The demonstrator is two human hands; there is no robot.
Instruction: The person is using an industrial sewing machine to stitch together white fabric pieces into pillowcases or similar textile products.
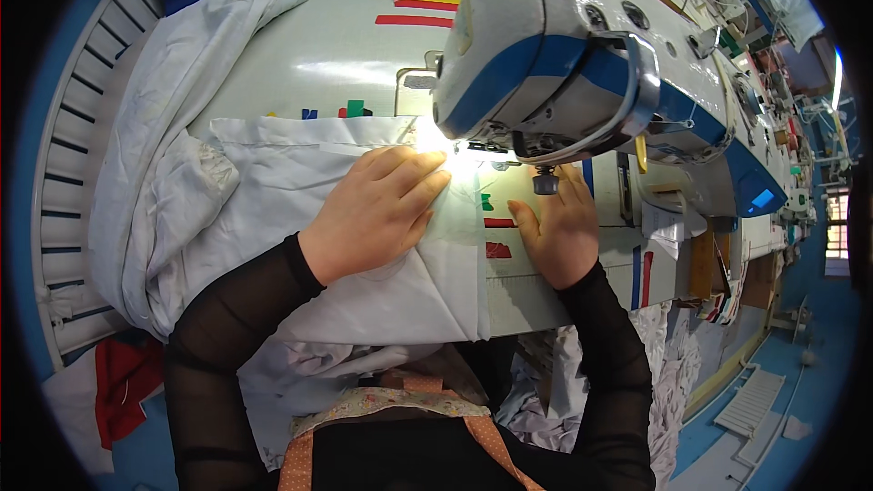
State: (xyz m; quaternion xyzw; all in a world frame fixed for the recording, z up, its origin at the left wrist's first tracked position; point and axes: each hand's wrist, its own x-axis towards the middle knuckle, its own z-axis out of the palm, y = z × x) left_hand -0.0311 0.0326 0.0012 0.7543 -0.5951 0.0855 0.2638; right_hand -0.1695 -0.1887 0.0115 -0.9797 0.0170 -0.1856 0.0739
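White fabric (300, 218) lies across the sewing machine's bed, its folded top edge running to the lit needle area. My left hand (377, 205) rests flat on this fabric, fingers stretched and the tips just left of the presser foot (491, 147). On the right, my right hand (566, 232) lies on the table beneath the sewing machine's (546, 64) head, beside the fabric's right edge. Its thumb stands apart from the fingers, whose tips are partly hidden behind the machine and a dark knob (546, 182). I see nothing in that hand.
Bunched white cloth (173, 136) covers the table's left side, against a white slatted rail (68, 164). Coloured tape strips (416, 20) mark the tabletop. A red cloth (127, 386) hangs at lower left. More white fabric (650, 364) is heaped below the table on the right.
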